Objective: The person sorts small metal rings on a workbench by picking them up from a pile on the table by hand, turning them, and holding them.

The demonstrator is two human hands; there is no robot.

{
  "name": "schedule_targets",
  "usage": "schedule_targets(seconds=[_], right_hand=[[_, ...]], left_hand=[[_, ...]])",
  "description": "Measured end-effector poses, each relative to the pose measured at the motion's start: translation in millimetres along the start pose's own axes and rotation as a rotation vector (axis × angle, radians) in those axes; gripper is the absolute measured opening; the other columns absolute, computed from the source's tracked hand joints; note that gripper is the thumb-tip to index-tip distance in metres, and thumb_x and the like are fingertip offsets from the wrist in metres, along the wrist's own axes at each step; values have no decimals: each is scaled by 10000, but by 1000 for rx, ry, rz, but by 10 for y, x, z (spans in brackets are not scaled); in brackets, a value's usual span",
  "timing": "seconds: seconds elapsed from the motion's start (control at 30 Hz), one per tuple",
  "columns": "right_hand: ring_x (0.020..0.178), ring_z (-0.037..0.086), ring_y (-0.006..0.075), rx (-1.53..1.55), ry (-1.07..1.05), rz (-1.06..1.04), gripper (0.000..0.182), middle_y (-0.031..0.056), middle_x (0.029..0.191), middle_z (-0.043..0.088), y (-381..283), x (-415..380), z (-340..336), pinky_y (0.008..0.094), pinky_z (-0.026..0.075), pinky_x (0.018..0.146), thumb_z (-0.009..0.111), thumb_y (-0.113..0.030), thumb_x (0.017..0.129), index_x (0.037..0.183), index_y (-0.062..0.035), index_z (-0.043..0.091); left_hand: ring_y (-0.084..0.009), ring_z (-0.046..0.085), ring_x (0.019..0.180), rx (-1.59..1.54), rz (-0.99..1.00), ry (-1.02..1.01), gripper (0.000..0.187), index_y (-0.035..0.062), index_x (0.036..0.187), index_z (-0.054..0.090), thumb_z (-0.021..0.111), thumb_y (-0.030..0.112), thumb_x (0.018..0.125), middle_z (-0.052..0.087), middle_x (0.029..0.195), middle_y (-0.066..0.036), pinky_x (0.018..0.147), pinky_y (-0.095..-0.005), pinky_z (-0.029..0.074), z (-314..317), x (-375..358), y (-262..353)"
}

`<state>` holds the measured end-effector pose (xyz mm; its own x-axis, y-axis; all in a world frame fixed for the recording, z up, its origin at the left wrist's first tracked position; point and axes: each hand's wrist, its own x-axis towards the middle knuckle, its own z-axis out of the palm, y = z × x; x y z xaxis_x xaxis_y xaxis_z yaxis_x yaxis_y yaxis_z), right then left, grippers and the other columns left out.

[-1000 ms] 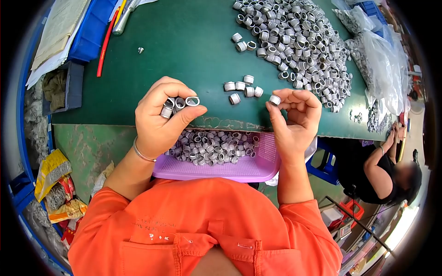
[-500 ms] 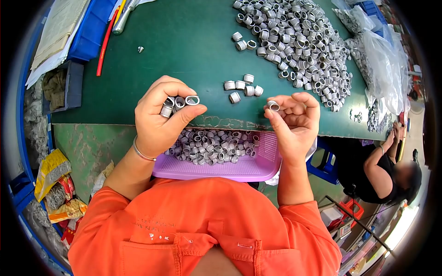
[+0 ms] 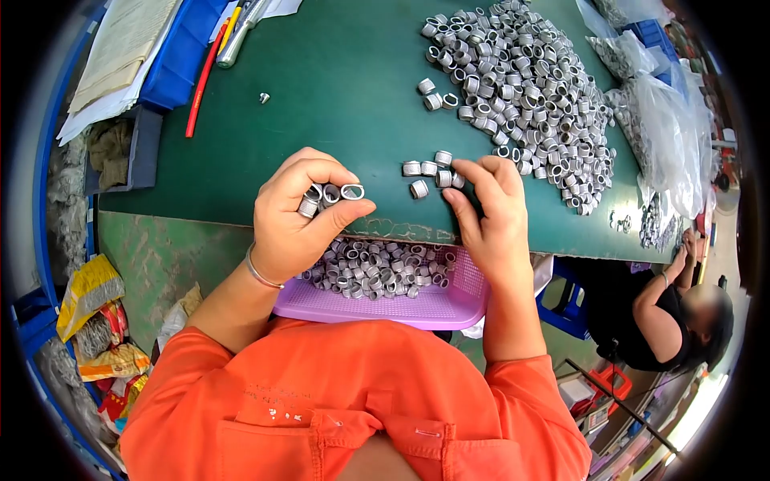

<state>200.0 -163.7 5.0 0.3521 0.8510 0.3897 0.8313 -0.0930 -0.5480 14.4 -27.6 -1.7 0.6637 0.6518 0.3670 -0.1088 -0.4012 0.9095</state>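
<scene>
My left hand (image 3: 301, 200) is closed around several short grey metal rings (image 3: 353, 192), pinched between thumb and fingers above the table's front edge. Their open ends face up. My right hand (image 3: 493, 208) reaches over the green table, with thumb and index finger closing on one ribbed metal ring (image 3: 458, 180) at the right of a small group (image 3: 419, 189). Under both hands, against the table edge, a purple plastic basket (image 3: 377, 314) contains many similar rings (image 3: 369, 268).
A large heap of rings (image 3: 529, 104) covers the table's far right, beside clear plastic bags (image 3: 662, 128). Blue bins (image 3: 180, 60), papers and a red pencil (image 3: 200, 92) lie at the left. Another person (image 3: 654, 309) sits at the right.
My right hand has moved forward and left to the small group; the ring it held up before no longer shows in its fingers. My left hand still holds its rings.
</scene>
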Motion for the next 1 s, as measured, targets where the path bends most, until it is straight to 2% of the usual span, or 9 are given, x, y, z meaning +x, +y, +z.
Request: schedule_targets(seconds=[0.1, 0.17, 0.2, 0.27, 0.5, 0.6, 0.77, 0.87, 1.0], right_hand=[[741, 550, 248, 76, -35, 65, 270, 109, 878, 548, 3, -42, -24, 323, 452, 682, 671, 44, 701, 956, 0, 594], [709, 556, 142, 379, 2, 303, 244, 87, 945, 580, -30, -77, -59, 228, 457, 636, 650, 90, 729, 956, 31, 583], [709, 556, 142, 376, -1, 305, 244, 87, 945, 580, -42, -90, -69, 228, 457, 636, 650, 90, 729, 956, 31, 583], [772, 614, 130, 931, 35, 515, 243, 111, 944, 630, -69, -127, -86, 236, 508, 710, 611, 130, 753, 976, 42, 577], [852, 620, 168, 1130, -37, 452, 252, 150, 919, 632, -70, -207, -171, 266, 519, 737, 594, 149, 752, 980, 45, 563], [842, 613, 179, 769, -334, 146, 253, 115, 944, 623, -64, -149, -264, 270, 505, 719, 580, 177, 689, 883, 20, 623], [756, 586, 212, 471, -212, -6, 214, 104, 875, 595, -106, 9, -167, 296, 472, 639, 581, 132, 710, 865, -7, 628], [742, 582, 234, 127, -29, 109, 194, 109, 856, 586, -159, 97, 5, 295, 473, 629, 634, 83, 708, 877, -10, 610], [751, 571, 207, 282, -62, 203, 214, 97, 919, 571, -54, 17, 25, 262, 464, 667, 668, 63, 696, 883, -7, 593]], left_hand=[[-72, 481, 685, -4, -8, 9, 232, 8, 842, 582, 759, 29, 692, 539, 825, -42, 606, -189, 398, -4, -4, 4], [-134, 536, 675, 4, -7, 38, 248, 2, 824, 594, 776, 28, 659, 573, 773, -69, 592, -229, 425, 5, 1, 4], [-134, 536, 675, -1, -9, 39, 248, 2, 824, 594, 776, 28, 659, 573, 773, -69, 592, -229, 425, 8, 3, 6], [-139, 539, 678, -11, -22, 33, 248, 3, 823, 594, 777, 27, 657, 576, 774, -69, 596, -231, 427, 8, 6, 16], [-135, 537, 674, 1, -2, 38, 249, 5, 818, 593, 779, 25, 653, 576, 772, -65, 596, -232, 427, 4, 7, 3], [-89, 484, 696, 2, 12, 11, 242, 9, 842, 579, 759, 18, 681, 533, 815, -48, 611, -199, 396, -10, 8, -8], [-126, 528, 670, 7, 16, 18, 254, 7, 833, 595, 780, 39, 662, 568, 786, -60, 596, -229, 423, -2, 18, -5], [-127, 528, 670, 14, 13, 23, 254, 6, 835, 595, 779, 42, 664, 569, 785, -61, 596, -231, 424, -4, 12, -1], [-131, 535, 671, 25, 9, 16, 257, 4, 835, 595, 780, 45, 662, 572, 786, -65, 597, -236, 429, -13, 20, 2]])
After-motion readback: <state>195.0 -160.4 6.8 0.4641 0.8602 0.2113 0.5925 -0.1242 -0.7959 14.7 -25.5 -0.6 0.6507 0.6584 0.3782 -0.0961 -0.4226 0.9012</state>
